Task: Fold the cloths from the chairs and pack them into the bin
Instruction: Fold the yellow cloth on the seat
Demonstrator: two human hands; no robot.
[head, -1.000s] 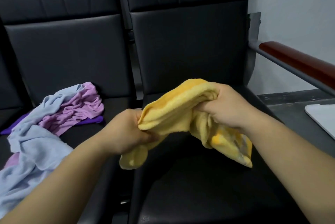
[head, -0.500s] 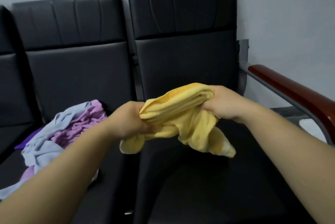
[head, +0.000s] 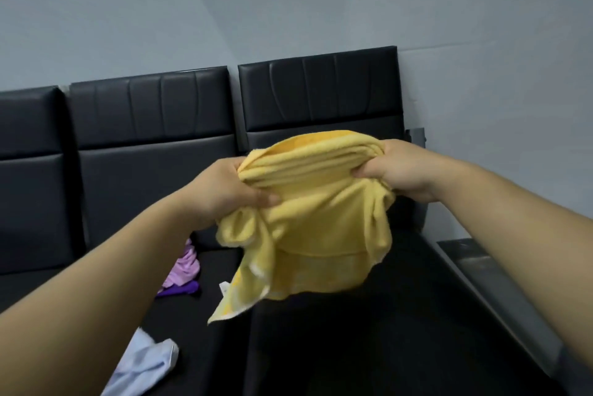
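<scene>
A yellow cloth (head: 314, 219) hangs bunched in the air above the right-hand black chair seat (head: 369, 347). My left hand (head: 231, 190) grips its left end and my right hand (head: 401, 171) grips its right end, with the top edge gathered in folds between them. A corner of the cloth dangles down toward the seat. On the middle chair lie a pink cloth (head: 184, 267), a purple cloth (head: 179, 290) and a light blue cloth (head: 141, 366), mostly hidden behind my left forearm. No bin is in view.
Three black padded chairs (head: 154, 126) stand in a row against a pale grey wall (head: 288, 4). A grey metal armrest frame (head: 500, 296) runs along the right side of the right-hand chair.
Both hands have lifted the yellow cloth higher and moved apart, spreading it wider. The view has tilted upward, showing more wall and less of the seats.
</scene>
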